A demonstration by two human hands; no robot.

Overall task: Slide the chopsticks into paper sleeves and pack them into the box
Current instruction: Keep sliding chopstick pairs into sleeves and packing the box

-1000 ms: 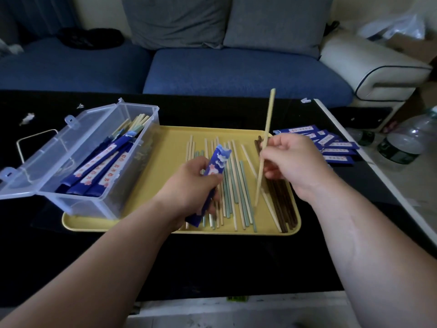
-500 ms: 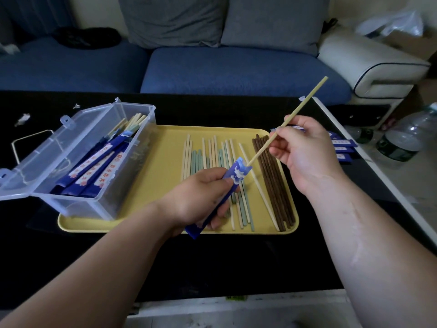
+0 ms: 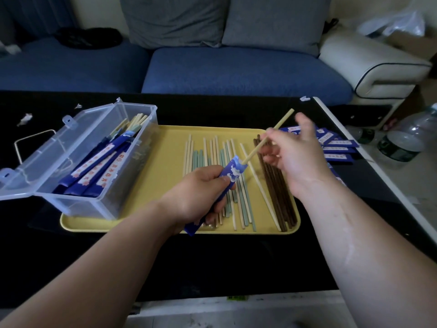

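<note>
Blue sofa (image 3: 236, 72) backs a black table (image 3: 212, 268) bearing a yellow tray (image 3: 165, 176). On the tray's left end stands the clear box (image 3: 78, 207), lid open, with several filled sleeves (image 3: 94, 171) leaning inside, so part is done. Across the tray's middle and right lie many loose chopsticks (image 3: 238, 204), pale, green and dark; most of the work remains. Beyond the tray's right edge sit spare sleeves (image 3: 335, 147). Above the tray, the left hand (image 3: 201, 192) grasps a sleeve (image 3: 230, 175); the right hand (image 3: 290, 152) pinches a pale chopstick (image 3: 264, 140), its tip just entering the sleeve's mouth.
</note>
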